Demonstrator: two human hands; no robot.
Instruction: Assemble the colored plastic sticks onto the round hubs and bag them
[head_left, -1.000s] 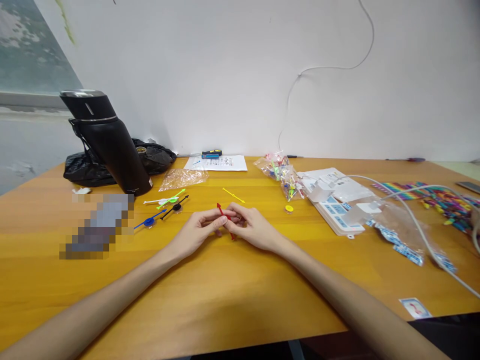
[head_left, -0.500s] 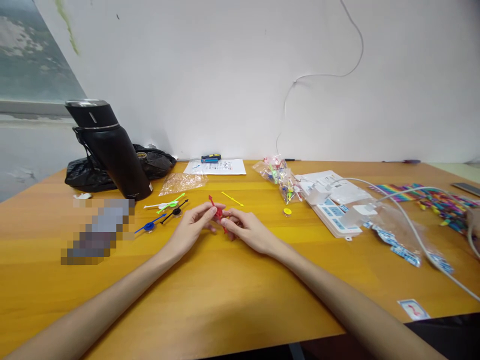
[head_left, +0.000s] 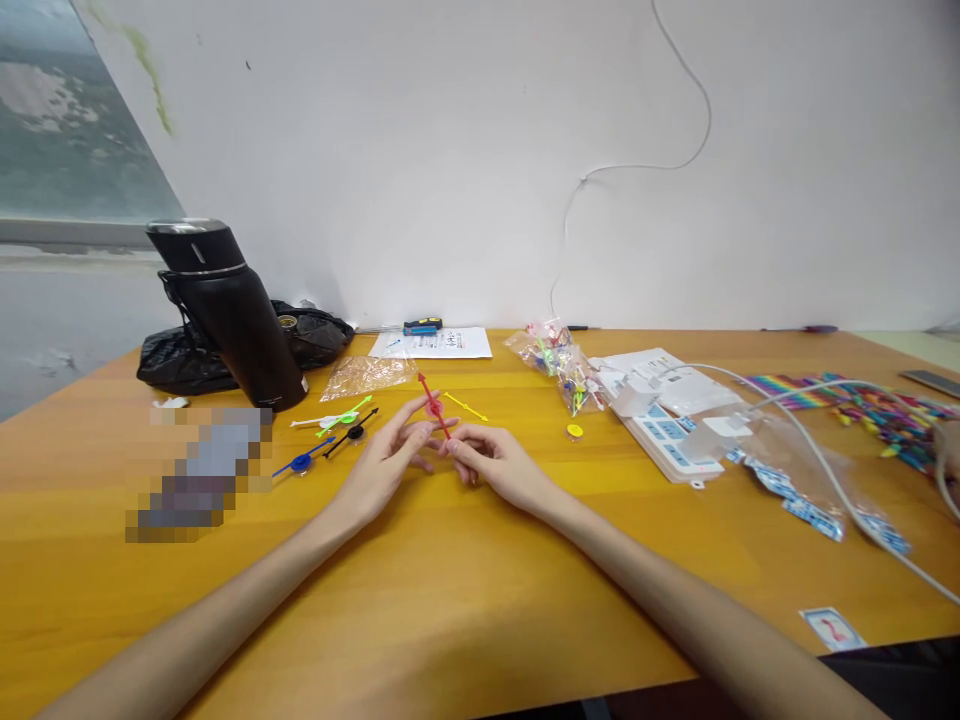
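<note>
A thin red plastic arrow with a small round hub (head_left: 433, 406) stands tilted between my two hands over the middle of the wooden table (head_left: 465, 590). My right hand (head_left: 495, 463) pinches the arrow's lower end with its fingertips. My left hand (head_left: 388, 459) has its fingers stretched out, with the tips touching the arrow near its hub. Just beyond lies a loose yellow arrow (head_left: 466, 406). A yellow round hub (head_left: 575, 431) sits to the right.
Green (head_left: 342, 416), black (head_left: 350, 433) and blue (head_left: 301, 461) arrows lie left of my hands. A black flask (head_left: 232, 312) and black bag stand at the back left. Bags of coloured parts (head_left: 562, 362), a white power strip (head_left: 660, 420), cables and a screwdriver (head_left: 422, 325) fill the right and rear.
The red arrow has risen and tilted more upright between my hands. My left fingers have straightened. The view has tipped slightly downward.
</note>
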